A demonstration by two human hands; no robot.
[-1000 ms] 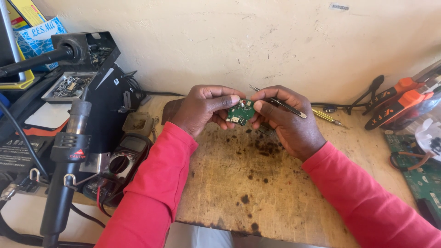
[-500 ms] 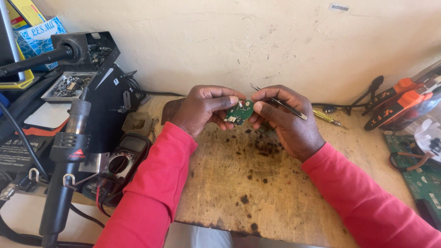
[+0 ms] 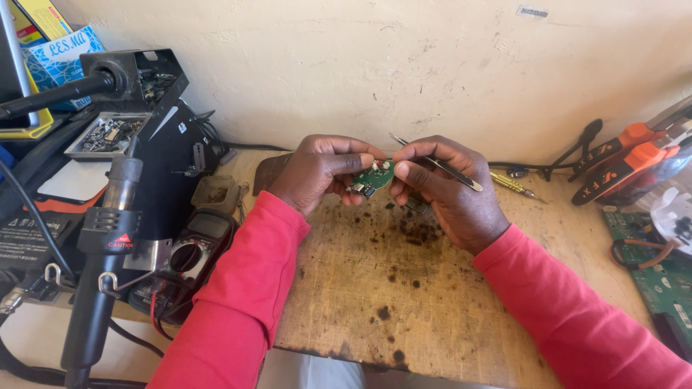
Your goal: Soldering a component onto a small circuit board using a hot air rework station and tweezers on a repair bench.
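1. Both hands meet above the middle of the desk [image 3: 404, 302], pinching a small green circuit board [image 3: 373, 178] between them; it is held in the air near the wall, not resting on the desk.
2. Far left: a black hot-air tool [image 3: 101, 266] stands upright in a holder, with a thick black hose [image 3: 50, 97] above it leading to a black station box [image 3: 155, 130].
3. A shallow grey tray of small parts [image 3: 108, 135] sits on that equipment.
4. A dark multimeter [image 3: 189, 252] lies just below and right of the station, with red and black leads beside it.
5. The left hand [image 3: 317, 173], in a red sleeve, has its grip pressed together on the left edge of the board, thumb and fingertips closed on it.
6. The right hand [image 3: 450, 191], also red-sleeved, pinches the right edge of the board with thumb and forefinger.
7. Slim metal tweezers [image 3: 440, 164] rest across the right hand's fingers, held along with the board, tips pointing up and left.
8. The desk top is worn wood with dark burn marks below the hands.
9. A small yellow-handled screwdriver [image 3: 512, 184] lies just right of the right hand.
10. Orange-and-black handled tools [image 3: 634, 162] lean near the wall at far right.
11. A larger green circuit board [image 3: 663, 281] lies at the right edge.
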